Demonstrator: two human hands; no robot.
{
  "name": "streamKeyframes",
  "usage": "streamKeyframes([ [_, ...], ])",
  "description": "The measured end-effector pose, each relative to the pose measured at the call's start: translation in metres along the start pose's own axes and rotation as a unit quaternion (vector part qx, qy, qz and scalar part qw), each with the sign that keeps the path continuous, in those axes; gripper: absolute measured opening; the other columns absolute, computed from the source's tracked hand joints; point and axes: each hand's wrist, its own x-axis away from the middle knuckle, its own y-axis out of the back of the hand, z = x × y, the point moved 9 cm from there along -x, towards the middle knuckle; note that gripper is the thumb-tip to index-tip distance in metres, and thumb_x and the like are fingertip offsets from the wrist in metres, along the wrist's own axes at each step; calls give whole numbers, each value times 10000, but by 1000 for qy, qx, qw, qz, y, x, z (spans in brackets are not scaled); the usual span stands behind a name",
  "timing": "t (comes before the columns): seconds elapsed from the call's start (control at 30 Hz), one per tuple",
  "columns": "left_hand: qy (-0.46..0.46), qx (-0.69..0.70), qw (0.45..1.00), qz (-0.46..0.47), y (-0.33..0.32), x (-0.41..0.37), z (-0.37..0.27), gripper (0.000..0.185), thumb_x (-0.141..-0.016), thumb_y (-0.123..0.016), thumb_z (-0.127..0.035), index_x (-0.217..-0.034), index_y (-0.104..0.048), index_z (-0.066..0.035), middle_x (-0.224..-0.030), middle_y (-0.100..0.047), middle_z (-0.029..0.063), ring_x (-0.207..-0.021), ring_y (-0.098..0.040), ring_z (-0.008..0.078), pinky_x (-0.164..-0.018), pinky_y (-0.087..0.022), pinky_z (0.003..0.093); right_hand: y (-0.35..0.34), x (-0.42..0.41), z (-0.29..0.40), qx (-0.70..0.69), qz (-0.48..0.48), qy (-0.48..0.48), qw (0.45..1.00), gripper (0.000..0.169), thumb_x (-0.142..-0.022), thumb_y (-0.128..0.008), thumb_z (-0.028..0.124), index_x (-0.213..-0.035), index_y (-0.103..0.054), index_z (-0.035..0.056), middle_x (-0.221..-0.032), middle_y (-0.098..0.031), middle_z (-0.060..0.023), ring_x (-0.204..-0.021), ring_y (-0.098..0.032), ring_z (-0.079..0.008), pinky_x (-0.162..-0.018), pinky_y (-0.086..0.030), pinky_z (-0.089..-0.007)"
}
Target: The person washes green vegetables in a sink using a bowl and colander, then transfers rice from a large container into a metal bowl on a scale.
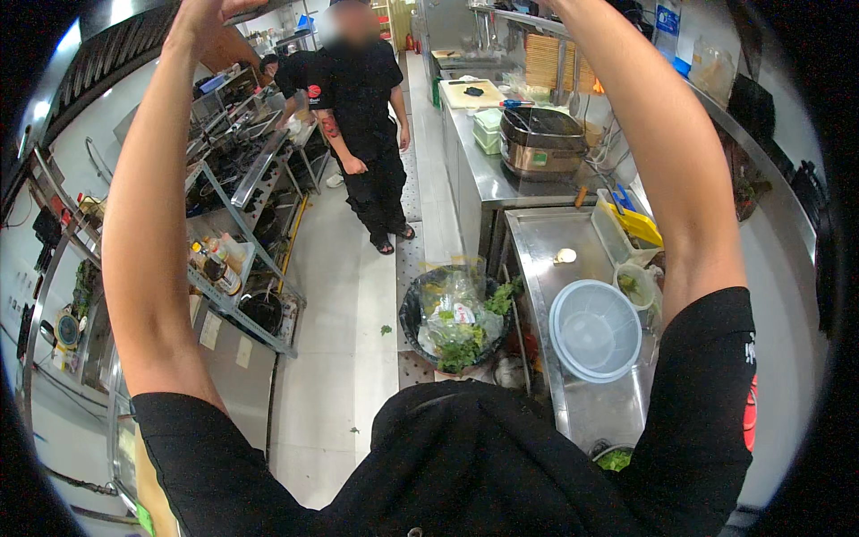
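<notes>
Both my arms are raised towards the camera. Part of my left hand (218,8) shows at the top edge, and its fingers are mostly cut off. My right hand lies beyond the top edge, with only the forearm and near the wrist in view. Below, a lined bin (411,315) holds plastic bags (456,312) and leafy greens (460,352). To its right, light blue plastic basins (594,332) sit on a stainless steel sink counter (537,252), beside a small tub (634,285) with greens in it.
A person in black (366,114) stands in the aisle, and another bends behind at the left. A multicooker (542,144) and a cutting board (463,95) are on the right counter. Bottles (218,268) stand on the left rack (231,208). A leaf scrap (385,329) lies on the floor.
</notes>
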Motion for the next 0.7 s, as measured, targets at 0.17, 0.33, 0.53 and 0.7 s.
streamKeyframes([
  [0.17, -15, -21, 998, 54, -33, 28, -23, 519, -894, -487, -582, -1128, -539, -122, -893, -571, 58, -761, -623, 150, -587, -533, 260, -28, 14, 18, -4, 27, 10, 1000, 331, -919, -512, 346, -1034, -560, 39, -941, -598, -143, -864, -594, -256, -727, -526, -383],
  [0.33, 1, 24, 997, 67, -27, 13, -5, 555, -842, -560, -581, -1181, -520, -144, -940, -582, 82, -779, -628, 177, -605, -538, 273, -26, 9, 11, -5, 18, 20, 1000, 314, -917, -497, 326, -999, -590, 36, -861, -616, -109, -807, -597, -224, -703, -529, -378],
  [0.53, 66, 83, 992, -64, 1, 113, 179, 414, -937, -454, -458, -972, -580, -64, -702, -588, 43, -555, -571, 136, -472, -447, 276, -58, 82, -126, 54, 105, -1, 993, 251, -908, -561, 324, -984, -587, 86, -836, -650, -40, -778, -626, -133, -691, -511, -304],
  [0.7, 482, 6, 872, -78, -26, 571, 469, 390, -971, -463, -443, -1002, -551, -65, -716, -543, 11, -545, -496, 114, -486, -411, 269, -9, 335, -366, -25, 147, -458, 876, 474, -974, -416, 505, -1128, -551, 77, -889, -648, -61, -731, -621, -137, -610, -504, -328],
])
